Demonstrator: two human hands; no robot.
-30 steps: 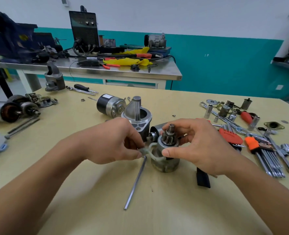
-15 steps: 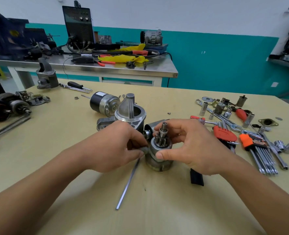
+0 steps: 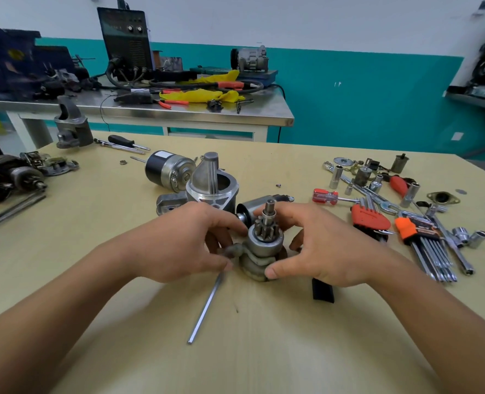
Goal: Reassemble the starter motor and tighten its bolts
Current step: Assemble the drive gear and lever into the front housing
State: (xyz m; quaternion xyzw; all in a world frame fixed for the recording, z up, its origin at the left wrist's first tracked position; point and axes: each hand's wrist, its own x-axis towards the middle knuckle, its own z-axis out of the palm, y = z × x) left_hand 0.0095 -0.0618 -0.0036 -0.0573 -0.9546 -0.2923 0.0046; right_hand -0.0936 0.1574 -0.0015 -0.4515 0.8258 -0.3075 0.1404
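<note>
We have the pinion drive (image 3: pixel 264 241) standing upright on the tabletop (image 3: pixel 264 345), near its middle and right in front of us, with its toothed gear and shaft stub pointing up. Our left hand (image 3: pixel 178 240) comes in from the left, and its grip pinches the grey shift fork (image 3: pixel 232 249) between thumb and curled fingers, the fork lying against the drive's collar. Our right hand (image 3: pixel 326 251) reaches in from the other side. Its grip is curled round the drive, thumb pressed on the lower body and fingers wrapped behind, near the gear. Just behind our hands stands the silver nose housing (image 3: pixel 211 183), cone up, and beyond it a black-and-silver cylinder (image 3: pixel 167 169) lies on its side. A long steel rod (image 3: pixel 207 305) runs from under our left thumb toward us. A black block (image 3: pixel 323 290) lies just beside our right wrist. Further right we see two orange hex key sets (image 3: pixel 370 220), a red-handled screwdriver (image 3: pixel 325 196) and scattered sockets (image 3: pixel 336 177).
</note>
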